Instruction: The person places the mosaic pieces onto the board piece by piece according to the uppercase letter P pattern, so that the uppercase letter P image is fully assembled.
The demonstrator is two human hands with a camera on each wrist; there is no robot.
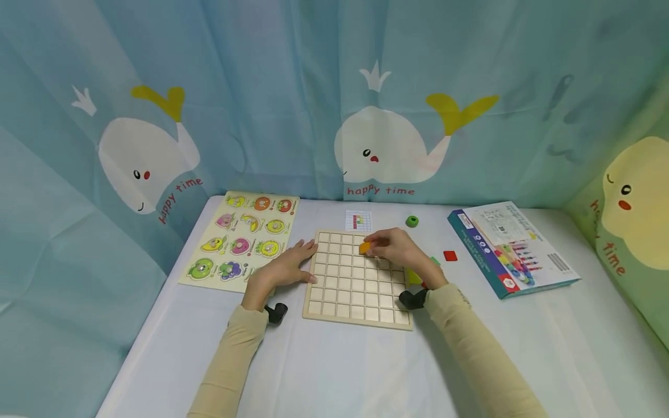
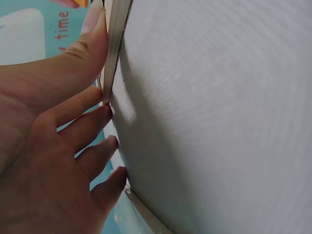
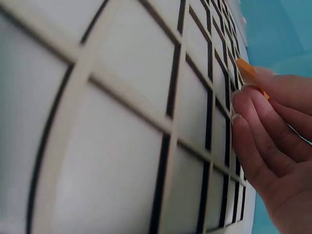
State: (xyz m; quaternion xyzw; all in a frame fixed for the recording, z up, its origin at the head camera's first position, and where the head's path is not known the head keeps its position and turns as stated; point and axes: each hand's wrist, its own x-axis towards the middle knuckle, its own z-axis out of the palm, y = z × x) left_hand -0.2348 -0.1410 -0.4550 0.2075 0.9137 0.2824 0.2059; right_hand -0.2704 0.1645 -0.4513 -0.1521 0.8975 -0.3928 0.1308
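Note:
A wooden grid board (image 1: 345, 290) with square cells lies on the white table. My right hand (image 1: 393, 247) pinches an orange square tile (image 1: 364, 248) over the upper part of the grid. In the right wrist view the orange tile (image 3: 247, 72) sits between thumb and fingers, tilted, right at the cells. My left hand (image 1: 284, 266) rests along the board's left edge with fingers extended, and its thumb (image 2: 95, 36) lies on the wooden rim. Just behind the board is a small pattern card (image 1: 358, 220) printed with a coloured grid.
A fruit puzzle board (image 1: 209, 261) lies at left, close to my left hand. Right of the grid are a green bead (image 1: 412, 221), a red tile (image 1: 450, 256) and a yellow tile (image 1: 414, 277) partly under my right wrist. A toy box (image 1: 514, 249) lies farther right. Curtains (image 1: 292, 116) enclose the back.

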